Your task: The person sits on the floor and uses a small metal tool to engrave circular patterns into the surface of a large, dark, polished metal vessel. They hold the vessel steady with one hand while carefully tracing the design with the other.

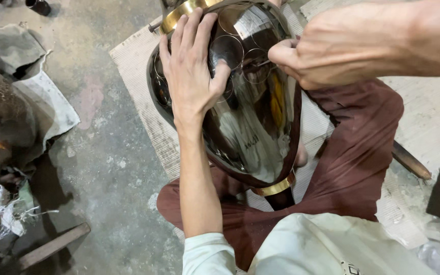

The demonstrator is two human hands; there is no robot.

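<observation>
Dark polished metal vase (pixel 250 127) lies across lap, over woven mat (pixel 138 66) near its left edge. Left hand (pixel 192 69) spread flat, bracing belly. Right hand (pixel 327 51) pinched on thin scribing tool (pixel 263 64), probably. Likely heavy, rigid, slippery; grip brass rim (pixel 276 188).

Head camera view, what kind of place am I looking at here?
Likely a metal craft workshop with work done on the floor. The left hand steadies a polished metal vessel scribed with circles, the right hand pinches a thin tool, and the concrete floor is stained.
</observation>
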